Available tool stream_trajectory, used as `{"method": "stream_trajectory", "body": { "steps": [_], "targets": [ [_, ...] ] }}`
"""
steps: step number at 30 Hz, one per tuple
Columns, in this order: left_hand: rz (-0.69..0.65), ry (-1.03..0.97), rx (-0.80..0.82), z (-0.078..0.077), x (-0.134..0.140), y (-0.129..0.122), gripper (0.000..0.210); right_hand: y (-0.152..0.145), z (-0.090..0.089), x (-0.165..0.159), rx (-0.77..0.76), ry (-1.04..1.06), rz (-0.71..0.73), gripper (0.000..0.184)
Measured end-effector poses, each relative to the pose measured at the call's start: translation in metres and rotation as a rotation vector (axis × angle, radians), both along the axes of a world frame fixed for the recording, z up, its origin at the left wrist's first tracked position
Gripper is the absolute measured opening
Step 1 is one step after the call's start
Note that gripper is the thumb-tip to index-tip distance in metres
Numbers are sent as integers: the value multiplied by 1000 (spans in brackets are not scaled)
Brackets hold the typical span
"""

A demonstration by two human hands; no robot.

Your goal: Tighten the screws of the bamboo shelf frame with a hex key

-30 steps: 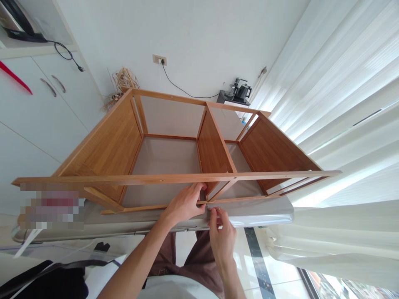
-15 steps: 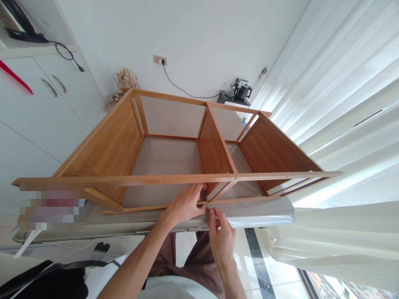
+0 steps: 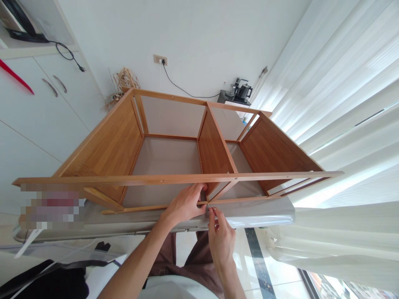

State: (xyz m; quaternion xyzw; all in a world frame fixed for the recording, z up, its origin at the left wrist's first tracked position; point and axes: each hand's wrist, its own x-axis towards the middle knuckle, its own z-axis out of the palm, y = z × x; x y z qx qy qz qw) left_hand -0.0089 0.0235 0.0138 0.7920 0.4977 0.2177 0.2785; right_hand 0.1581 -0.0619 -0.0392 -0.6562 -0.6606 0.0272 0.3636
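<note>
A wooden shelf frame (image 3: 183, 179) lies on its side, with a divider panel (image 3: 215, 141) across its middle. My left hand (image 3: 184, 204) is closed around the lower front rail (image 3: 149, 208), just left of where the divider meets it. Close beside it, my right hand (image 3: 222, 236) pinches a small, thin metal tool (image 3: 208, 207), which looks like an Allen key, against the outer side of that rail at the joint. Fingers cover most of the tool, and whatever fastener sits in the joint is hidden.
The frame rests on a grey padded surface (image 3: 262, 214) with a metal edge. White curtains (image 3: 336, 124) hang at the right. White cabinets (image 3: 34, 104) stand left, and a small stand with a black kettle (image 3: 243, 92) is by the back wall. Dark fabric (image 3: 46, 282) lies lower left.
Almost nothing differs. The fingers of my right hand have shifted very slightly at the joint; my left hand and the frame stay in place.
</note>
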Motion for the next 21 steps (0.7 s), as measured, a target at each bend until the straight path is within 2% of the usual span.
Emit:
{"method": "stream_trajectory", "body": {
  "steps": [7, 11, 21],
  "targets": [
    [-12, 2, 0, 1, 0, 0, 44, 0, 8, -3, 21, -113, 15, 39],
    [-12, 5, -1, 3, 0, 0, 42, 0, 10, -2, 13, -93, 30, 39],
    [-1, 14, -18, 7, 1, 0, 40, 6, 29, -3, -276, 460, -82, 45]
  ]
}}
